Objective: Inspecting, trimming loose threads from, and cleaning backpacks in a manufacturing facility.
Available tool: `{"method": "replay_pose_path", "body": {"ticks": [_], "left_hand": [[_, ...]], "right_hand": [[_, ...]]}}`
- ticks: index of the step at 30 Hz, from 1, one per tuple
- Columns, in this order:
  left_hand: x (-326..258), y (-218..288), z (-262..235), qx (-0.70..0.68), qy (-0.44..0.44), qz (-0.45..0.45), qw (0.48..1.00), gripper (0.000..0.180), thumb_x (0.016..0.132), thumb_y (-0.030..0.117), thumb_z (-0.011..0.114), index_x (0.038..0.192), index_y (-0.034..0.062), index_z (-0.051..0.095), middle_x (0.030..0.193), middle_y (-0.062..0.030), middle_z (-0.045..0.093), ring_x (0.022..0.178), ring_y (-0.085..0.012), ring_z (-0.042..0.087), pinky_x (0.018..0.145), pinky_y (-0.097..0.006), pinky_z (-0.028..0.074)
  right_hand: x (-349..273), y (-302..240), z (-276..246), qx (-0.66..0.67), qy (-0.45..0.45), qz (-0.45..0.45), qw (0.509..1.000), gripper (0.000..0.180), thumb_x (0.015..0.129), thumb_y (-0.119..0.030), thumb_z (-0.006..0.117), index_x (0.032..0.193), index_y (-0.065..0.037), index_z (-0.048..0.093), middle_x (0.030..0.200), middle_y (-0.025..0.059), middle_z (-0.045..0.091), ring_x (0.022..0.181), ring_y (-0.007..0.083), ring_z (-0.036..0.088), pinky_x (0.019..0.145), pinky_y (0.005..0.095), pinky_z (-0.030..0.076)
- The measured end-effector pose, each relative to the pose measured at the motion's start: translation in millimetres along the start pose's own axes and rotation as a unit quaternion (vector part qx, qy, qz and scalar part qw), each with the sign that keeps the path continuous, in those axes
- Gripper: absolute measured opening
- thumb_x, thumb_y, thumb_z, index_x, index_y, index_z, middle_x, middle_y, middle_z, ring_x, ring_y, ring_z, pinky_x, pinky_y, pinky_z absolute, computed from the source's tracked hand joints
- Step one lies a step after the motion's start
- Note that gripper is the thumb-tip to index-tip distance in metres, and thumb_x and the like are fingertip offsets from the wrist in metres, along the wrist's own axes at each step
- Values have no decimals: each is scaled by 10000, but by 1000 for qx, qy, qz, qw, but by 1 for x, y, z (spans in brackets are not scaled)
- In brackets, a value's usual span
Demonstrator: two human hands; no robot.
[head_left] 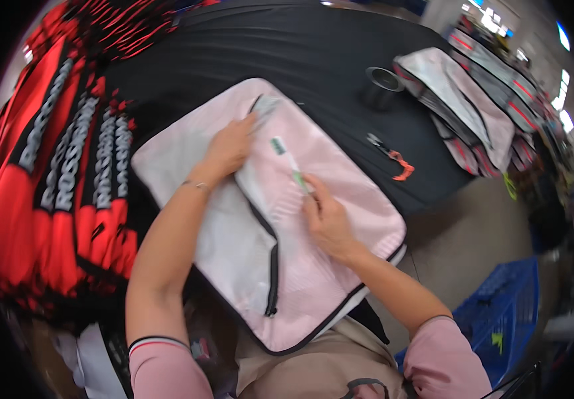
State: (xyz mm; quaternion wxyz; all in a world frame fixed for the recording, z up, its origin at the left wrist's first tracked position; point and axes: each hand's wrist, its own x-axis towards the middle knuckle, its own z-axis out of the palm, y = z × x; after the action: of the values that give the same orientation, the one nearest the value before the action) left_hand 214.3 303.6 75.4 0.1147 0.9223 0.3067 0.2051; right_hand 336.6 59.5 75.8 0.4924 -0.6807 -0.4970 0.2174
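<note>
A pale pink and white fabric bag with black piping lies flat in front of me, its near end against my lap. A long black zipper curves along its upper side, and the flap beside it gapes. My left hand is closed at the far end of this opening, its fingers at the fabric edge; I cannot make out what they grip. In my right hand is a slim white and green strip, pinched near its lower end and held over the pink panel.
Red and black bags are piled on the left. On the black-covered table are a dark round cup and thread snips with an orange cord. More pink and grey bags lie far right; a blue crate stands below.
</note>
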Motion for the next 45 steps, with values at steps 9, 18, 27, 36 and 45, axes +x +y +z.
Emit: {"method": "replay_pose_path", "body": {"ticks": [9,18,27,36,45], "left_hand": [[-78,-46,-9,-208,-27,-132,969,451,994,129,376,1359,-126,449,1346,-301,522,1287,-387,483,1102,-386,335],[-60,42,-56,260,-4,85,962,623,885,0,479,1492,61,353,1520,-213,353,1396,-343,353,1146,-421,251],[-53,-49,-16,-48,51,17,997,449,1032,232,394,1429,27,445,1463,-158,460,1375,-299,399,1154,-374,270],[-61,-44,-12,46,35,-82,995,470,992,276,426,1419,83,467,1420,-79,526,1269,-297,483,1068,-414,378],[-60,-41,-5,35,87,-70,993,465,979,238,417,1406,64,473,1407,-80,540,1269,-292,477,1074,-410,352]], "right_hand": [[50,52,-10,12,-71,-148,986,385,945,-136,488,1320,-51,491,1017,244,648,890,431,646,797,453,524],[16,40,2,78,18,-132,988,422,923,-93,485,1337,-10,479,1101,264,637,951,416,641,855,466,505],[-11,2,22,42,-38,3,998,449,920,-45,468,1369,-40,462,874,247,638,731,371,629,688,454,502],[8,-29,75,-82,-17,-109,991,472,914,-18,532,1376,16,441,914,246,623,824,405,643,728,478,511],[22,-31,108,-264,-35,-85,960,553,862,-7,524,1400,24,402,866,241,609,712,427,640,628,496,530]]}}
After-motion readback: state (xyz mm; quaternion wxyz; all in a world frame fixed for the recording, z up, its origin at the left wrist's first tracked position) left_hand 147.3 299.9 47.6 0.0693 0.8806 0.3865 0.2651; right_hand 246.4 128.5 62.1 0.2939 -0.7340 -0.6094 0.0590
